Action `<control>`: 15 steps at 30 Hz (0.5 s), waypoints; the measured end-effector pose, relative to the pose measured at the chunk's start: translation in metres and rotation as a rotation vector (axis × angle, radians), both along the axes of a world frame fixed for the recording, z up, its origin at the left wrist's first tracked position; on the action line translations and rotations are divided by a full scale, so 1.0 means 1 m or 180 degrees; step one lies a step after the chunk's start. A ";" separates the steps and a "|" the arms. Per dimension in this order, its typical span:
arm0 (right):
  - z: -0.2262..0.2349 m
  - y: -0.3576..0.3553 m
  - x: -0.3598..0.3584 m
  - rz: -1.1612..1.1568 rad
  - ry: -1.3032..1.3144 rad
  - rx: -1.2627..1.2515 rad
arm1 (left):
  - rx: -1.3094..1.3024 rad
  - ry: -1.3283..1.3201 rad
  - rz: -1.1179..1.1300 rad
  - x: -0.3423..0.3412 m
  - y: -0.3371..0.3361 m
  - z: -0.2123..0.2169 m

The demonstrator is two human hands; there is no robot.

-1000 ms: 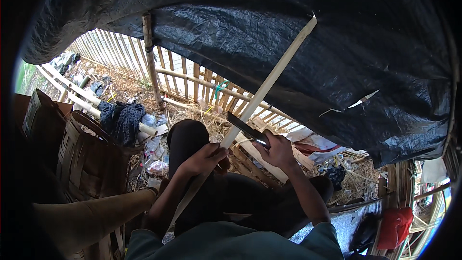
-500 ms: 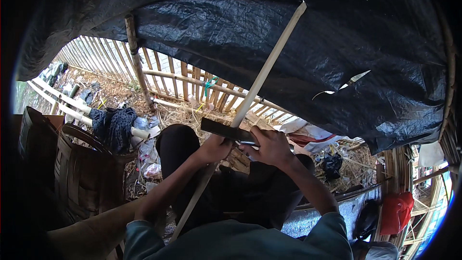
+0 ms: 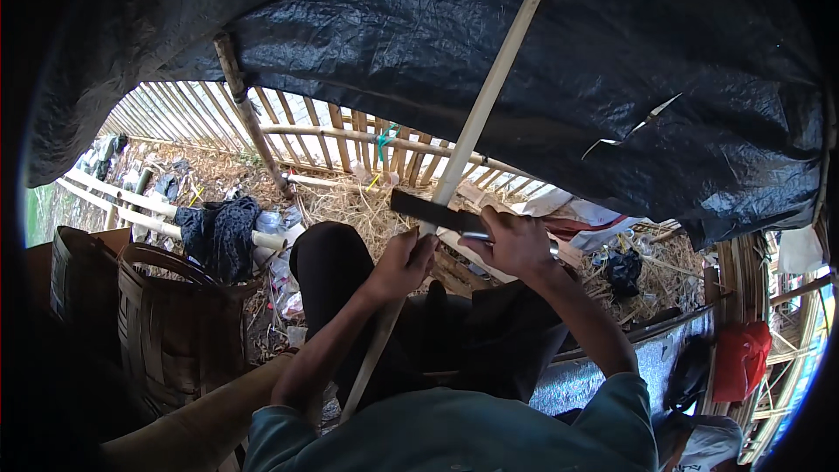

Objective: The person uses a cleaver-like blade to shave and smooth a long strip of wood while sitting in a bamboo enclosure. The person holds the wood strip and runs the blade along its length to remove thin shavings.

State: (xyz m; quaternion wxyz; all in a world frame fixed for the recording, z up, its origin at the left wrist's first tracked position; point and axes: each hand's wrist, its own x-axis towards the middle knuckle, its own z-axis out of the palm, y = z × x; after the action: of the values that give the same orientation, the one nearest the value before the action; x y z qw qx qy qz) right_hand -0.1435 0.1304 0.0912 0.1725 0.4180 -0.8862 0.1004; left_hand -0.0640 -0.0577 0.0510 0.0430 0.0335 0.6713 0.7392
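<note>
A long pale bamboo strip runs from my lap up toward the black tarp at the upper right. My left hand grips it at about mid-length, just below a dark-bladed knife. My right hand is closed on the knife's handle, and the blade lies crosswise against the strip. My knees in dark trousers sit under both hands.
A black tarp hangs overhead. A bamboo slat fence and a slanted pole stand ahead over straw-covered ground. Woven baskets stand at my left, a dark cloth drapes over a bamboo pole, and a red bag lies at right.
The strip has swung more upright and its top now reaches higher against the tarp. Both hands have drawn closer together at the knife, and the view has shifted left.
</note>
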 end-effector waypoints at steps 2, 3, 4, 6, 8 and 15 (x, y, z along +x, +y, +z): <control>0.004 0.006 -0.006 0.0050 0.0445 0.0299 | 0.0086 0.0134 0.0015 -0.001 0.003 -0.004; 0.007 0.013 -0.022 -0.0278 0.0346 0.0294 | -0.0115 0.0217 0.0074 -0.001 0.004 -0.005; 0.010 0.018 -0.035 -0.0597 0.0228 0.0281 | -0.0325 0.0284 0.0140 0.003 0.004 -0.004; 0.026 0.017 -0.065 -0.1345 -0.0309 -0.0974 | -0.0255 0.0264 0.0158 0.004 0.006 -0.001; 0.037 0.011 -0.058 -0.1455 -0.0380 -0.0929 | -0.0116 -0.0198 0.0048 0.003 0.004 -0.002; 0.008 -0.006 0.003 0.0391 0.0395 0.0628 | -0.0228 0.0348 0.0011 0.007 0.003 -0.012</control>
State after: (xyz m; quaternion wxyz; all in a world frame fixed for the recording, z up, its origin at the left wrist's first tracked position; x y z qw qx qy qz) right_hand -0.1410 0.1246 0.0991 0.1786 0.4918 -0.8522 -0.0030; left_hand -0.0575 -0.0552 0.0394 0.0062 0.0711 0.6987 0.7118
